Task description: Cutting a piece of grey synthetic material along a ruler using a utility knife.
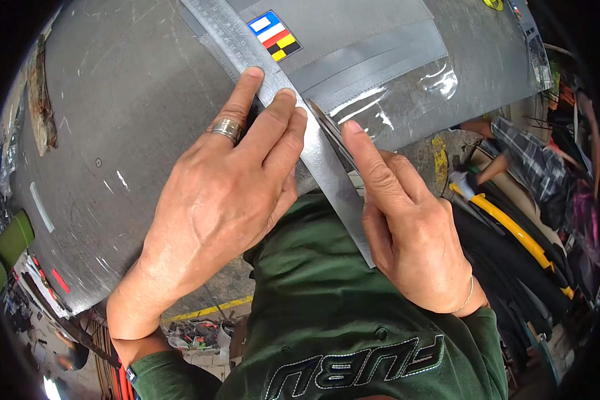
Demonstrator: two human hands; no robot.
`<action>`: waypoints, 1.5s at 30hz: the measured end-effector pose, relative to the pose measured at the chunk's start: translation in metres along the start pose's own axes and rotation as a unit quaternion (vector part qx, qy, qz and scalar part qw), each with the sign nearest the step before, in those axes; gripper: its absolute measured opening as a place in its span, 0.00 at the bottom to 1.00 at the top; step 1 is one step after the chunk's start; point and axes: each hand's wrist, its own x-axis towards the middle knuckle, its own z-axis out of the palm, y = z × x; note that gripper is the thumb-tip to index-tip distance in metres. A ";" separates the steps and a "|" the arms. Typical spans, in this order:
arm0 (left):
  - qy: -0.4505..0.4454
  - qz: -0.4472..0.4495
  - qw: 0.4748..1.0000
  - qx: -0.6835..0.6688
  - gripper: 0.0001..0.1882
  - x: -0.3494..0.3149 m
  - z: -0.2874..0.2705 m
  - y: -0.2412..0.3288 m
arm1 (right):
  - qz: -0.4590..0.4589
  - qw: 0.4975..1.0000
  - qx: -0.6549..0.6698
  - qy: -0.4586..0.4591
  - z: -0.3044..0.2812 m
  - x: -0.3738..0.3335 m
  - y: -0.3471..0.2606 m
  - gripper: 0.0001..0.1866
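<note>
A long steel ruler [337, 190] lies slantwise across grey sheet material [380, 57], and its near end sticks out past the table edge. My left hand [210, 177], with a ring on one finger, presses its stretched fingertips flat on the ruler. In my right hand [413, 233] is a slim metal knife [331, 130], its tip pointing away from me along the ruler's right edge. My index finger lies along its back, and the grip is partly hidden by the hand. Beside the ruler, a colourful flag-like patch [275, 35] sits on the grey material. Clear plastic [413, 93] shines at its near side.
The dark, scratched worktable [133, 113] curves across the view. A torn brown strip [40, 100] and a green roll [13, 240] are at its left. To the right, another person's arm [492, 170] is near a yellow bar [513, 227] and dark rolls [497, 280].
</note>
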 end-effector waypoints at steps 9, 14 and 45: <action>0.009 -0.006 1.000 -0.004 0.23 -0.001 0.000 0.002 | -0.018 0.999 0.028 0.014 0.002 -0.003 0.006 0.42; 0.009 -0.007 1.000 -0.011 0.23 0.000 0.002 0.002 | -0.002 0.999 0.039 0.001 0.000 -0.004 0.005 0.42; 0.025 -0.034 0.999 0.029 0.26 -0.013 0.011 0.011 | -0.414 0.898 0.124 0.076 -0.078 0.137 0.013 0.15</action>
